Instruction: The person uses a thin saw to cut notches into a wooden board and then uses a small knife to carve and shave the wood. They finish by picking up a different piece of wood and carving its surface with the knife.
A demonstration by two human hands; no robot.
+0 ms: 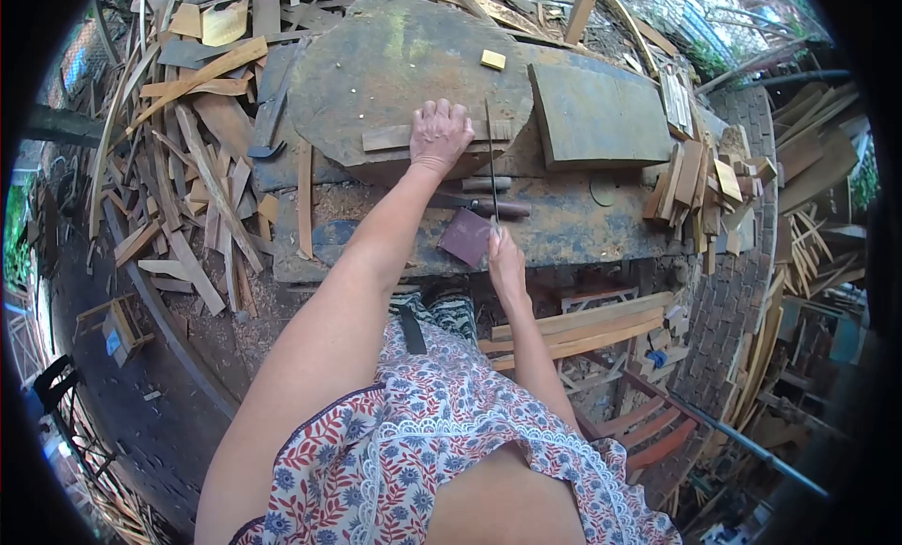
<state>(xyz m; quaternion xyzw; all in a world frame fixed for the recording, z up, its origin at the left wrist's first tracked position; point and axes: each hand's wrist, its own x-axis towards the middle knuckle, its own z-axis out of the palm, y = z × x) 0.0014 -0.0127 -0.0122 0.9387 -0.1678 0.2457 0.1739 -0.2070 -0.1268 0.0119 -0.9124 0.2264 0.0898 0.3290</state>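
Here, a thin saw point(492, 164) is held by the right hand point(507, 265), its grip closed around the near end. A strip of wood point(387, 139) is pressed onto the big block point(376, 70) on the worktop point(564, 237) by the left hand point(442, 134), its grip curled over the top. The strip's right end is crossed by the saw.

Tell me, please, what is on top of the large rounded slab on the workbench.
On the slab lie a wooden strip, its middle hidden under the left grip, and a small yellow block. A thin blade crosses the strip. The surface beneath these is covered.
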